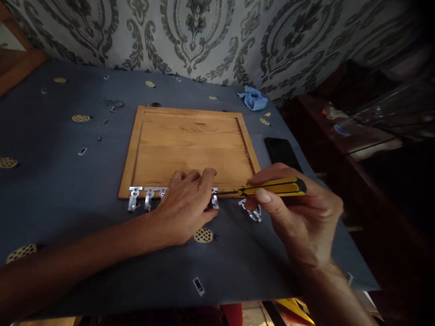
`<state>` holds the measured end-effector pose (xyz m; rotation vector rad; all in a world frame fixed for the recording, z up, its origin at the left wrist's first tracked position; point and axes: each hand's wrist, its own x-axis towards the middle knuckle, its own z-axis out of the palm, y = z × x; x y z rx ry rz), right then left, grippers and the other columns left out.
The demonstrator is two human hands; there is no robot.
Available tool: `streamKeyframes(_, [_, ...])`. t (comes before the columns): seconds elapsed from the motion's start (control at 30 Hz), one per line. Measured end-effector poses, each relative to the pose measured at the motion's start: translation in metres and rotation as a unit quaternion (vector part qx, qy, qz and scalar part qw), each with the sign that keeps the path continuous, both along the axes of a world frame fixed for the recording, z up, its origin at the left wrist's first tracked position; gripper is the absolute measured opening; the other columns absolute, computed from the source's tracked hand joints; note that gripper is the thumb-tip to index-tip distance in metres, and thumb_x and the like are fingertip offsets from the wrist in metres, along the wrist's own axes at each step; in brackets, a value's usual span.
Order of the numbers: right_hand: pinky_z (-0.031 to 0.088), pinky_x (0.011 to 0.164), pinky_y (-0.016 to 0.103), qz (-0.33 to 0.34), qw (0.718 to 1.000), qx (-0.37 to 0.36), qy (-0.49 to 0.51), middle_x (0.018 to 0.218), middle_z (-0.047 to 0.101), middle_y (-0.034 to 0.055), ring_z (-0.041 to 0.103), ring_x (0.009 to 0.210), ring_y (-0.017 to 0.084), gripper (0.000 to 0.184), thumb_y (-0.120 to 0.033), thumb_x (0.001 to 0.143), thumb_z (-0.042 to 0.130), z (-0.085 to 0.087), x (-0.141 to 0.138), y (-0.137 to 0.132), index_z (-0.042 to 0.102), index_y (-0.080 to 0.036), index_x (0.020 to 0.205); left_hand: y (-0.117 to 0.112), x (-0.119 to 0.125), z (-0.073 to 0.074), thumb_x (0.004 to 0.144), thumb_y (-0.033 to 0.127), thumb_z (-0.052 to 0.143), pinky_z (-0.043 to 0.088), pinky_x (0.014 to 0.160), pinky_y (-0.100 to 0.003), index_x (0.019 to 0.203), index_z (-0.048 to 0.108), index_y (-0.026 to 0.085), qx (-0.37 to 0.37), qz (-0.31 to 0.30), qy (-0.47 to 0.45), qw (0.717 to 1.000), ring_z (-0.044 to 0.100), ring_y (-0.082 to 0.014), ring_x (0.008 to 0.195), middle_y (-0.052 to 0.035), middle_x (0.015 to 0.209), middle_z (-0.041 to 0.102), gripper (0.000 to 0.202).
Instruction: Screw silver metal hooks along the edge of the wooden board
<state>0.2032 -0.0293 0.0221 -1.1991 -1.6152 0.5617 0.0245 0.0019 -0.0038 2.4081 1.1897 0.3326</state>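
Observation:
A wooden panel (193, 149) with a raised frame lies flat on the cloth-covered table. Silver metal hooks (148, 199) line its near edge, some hidden behind my fingers. My left hand (185, 203) rests over that edge, its curled fingers and thumb around the rightmost hook (215, 200) of the row. My right hand (302, 217) is closed on a screwdriver (275, 187) with a yellow and black handle, held nearly level. Its shaft points left along the edge, the tip at or close to that hook. Below my right fingers, a loose hook piece (250, 211) lies on the cloth.
A black phone (282, 153) lies right of the panel, and a crumpled blue cloth (253, 98) sits behind it. Several small metal bits, including a screw (105, 121), are scattered at left. Patterned fabric (197, 36) hangs along the table's back edge.

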Motion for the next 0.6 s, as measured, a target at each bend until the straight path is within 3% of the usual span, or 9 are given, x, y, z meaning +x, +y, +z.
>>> streamKeyframes(0.17, [0.045, 0.046, 0.027, -0.008, 1.0, 0.007, 0.005, 0.076, 0.063, -0.0017, 0.059, 0.052, 0.01, 0.002, -0.025, 0.085, 0.069, -0.0003, -0.0006, -0.0004, 0.069, -0.025, 0.084, 0.0008, -0.0005, 0.0, 0.081, 0.029, 0.07, 0.041, 0.091, -0.044, 0.122, 0.04, 0.015, 0.002, -0.002, 0.002, 1.0, 0.059, -0.0309, 0.112, -0.0111, 0.11, 0.069, 0.053])
streamKeyframes(0.33, [0.044, 0.049, 0.029, -0.068, 0.996, 0.053, 0.021, 0.076, 0.062, -0.0011, 0.059, 0.053, 0.01, 0.006, -0.025, 0.089, 0.064, -0.0008, -0.0041, -0.0022, 0.07, -0.025, 0.086, 0.0002, -0.0004, 0.0002, 0.081, 0.029, 0.07, 0.041, 0.093, -0.045, 0.123, 0.04, 0.014, -0.004, -0.001, -0.003, 1.0, 0.059, -0.0309, 0.113, -0.0108, 0.109, 0.069, 0.054])
streamKeyframes(0.6, [0.046, 0.049, 0.027, -0.027, 0.999, 0.024, 0.006, 0.075, 0.063, -0.0018, 0.06, 0.053, 0.009, 0.006, -0.025, 0.088, 0.066, -0.0067, -0.0033, 0.0031, 0.069, -0.025, 0.083, 0.0022, 0.0013, 0.0006, 0.08, 0.031, 0.072, 0.041, 0.094, -0.045, 0.124, 0.04, 0.013, -0.006, 0.003, 0.013, 1.0, 0.059, -0.0317, 0.114, -0.0129, 0.113, 0.068, 0.058])
